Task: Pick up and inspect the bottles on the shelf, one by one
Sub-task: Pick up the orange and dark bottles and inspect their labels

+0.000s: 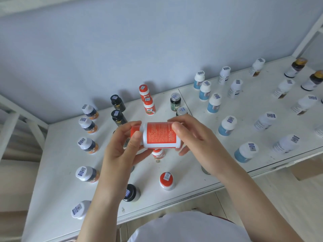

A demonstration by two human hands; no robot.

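Gripping a red-labelled bottle (160,135) with both hands, sideways in the air over the white shelf (57,154): left hand (122,147) curled round the red cap end at 9 o'clock, right hand (194,137) pinching the base end at 3 o'clock. Label print too small to read. Directly beneath, at 6 o'clock, a second red bottle (158,154), mostly hidden. Behind the right fingertips at 1 o'clock, only a silver cap (181,110) showing. Under the left forearm, a black-capped bottle (131,193), partly covered. At the right wrist, a grey sliver (205,170), unidentifiable. Far out at 3 o'clock, a pale bottle (319,131), cut off by the frame edge.
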